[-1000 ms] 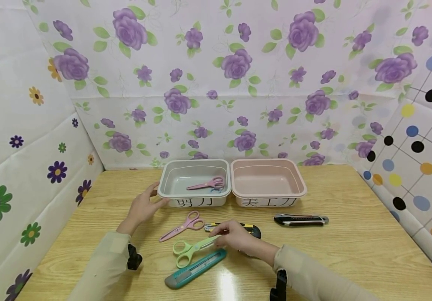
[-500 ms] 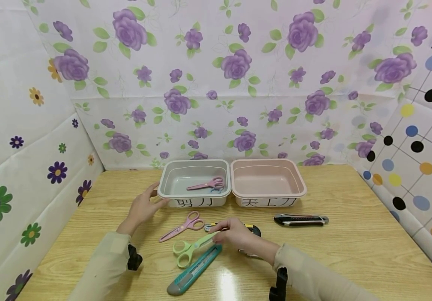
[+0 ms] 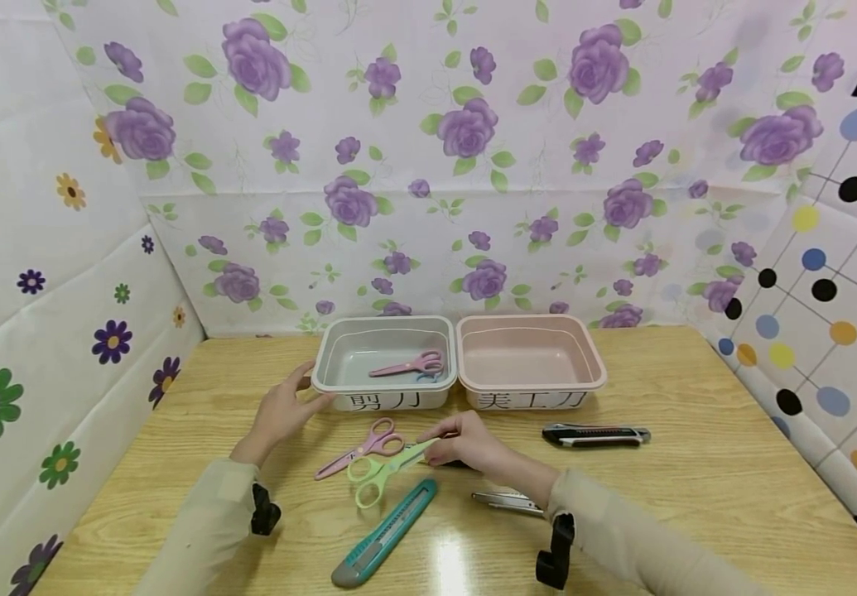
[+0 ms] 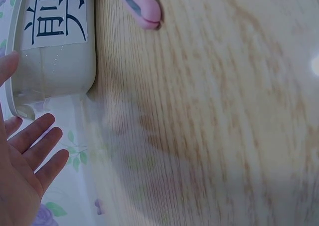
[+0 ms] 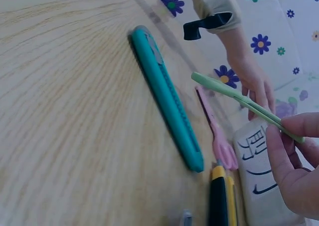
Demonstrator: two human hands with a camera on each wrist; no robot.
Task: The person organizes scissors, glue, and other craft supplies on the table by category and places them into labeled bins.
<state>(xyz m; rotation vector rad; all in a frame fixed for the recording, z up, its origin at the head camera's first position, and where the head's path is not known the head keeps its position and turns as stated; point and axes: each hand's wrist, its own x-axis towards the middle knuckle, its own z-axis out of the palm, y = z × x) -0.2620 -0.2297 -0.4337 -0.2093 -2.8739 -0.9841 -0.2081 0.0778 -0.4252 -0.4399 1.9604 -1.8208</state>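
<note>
Scissors, light green point(image 3: 392, 465), one pair: centre of the head view, just below the pink pair's handles there; seen edge-on in the right wrist view, raised off the table point(image 3: 659, 513).
Right hand point(image 3: 473, 443): centre of frame; thumb and fingers drawn narrow, pinching the green pair by the blade end, handle rings towards the left of frame.
Left hand point(image 3: 282, 414): left of centre; fingers extended and spread, thumb at the near rim of the grey bin point(image 3: 379, 389), by its left end.
Grey bin: centre, dark characters on front label; contains pink-handled scissors point(image 3: 426, 362) and a small blue item, partly hidden.
Pink bin point(image 3: 532, 387): right of the grey one, similarly labelled.
Pink scissors point(image 3: 361, 453): lower centre-left, on the table.
Teal cutter point(image 3: 386, 534): bottom centre, slanting.
Black cutter point(image 3: 595, 436): right of centre.
Silver cutter point(image 3: 510, 502): partly covered by the right forearm.
Yellow-and-black cutter point(image 5: 218, 196): bottom of the right wrist view.
</note>
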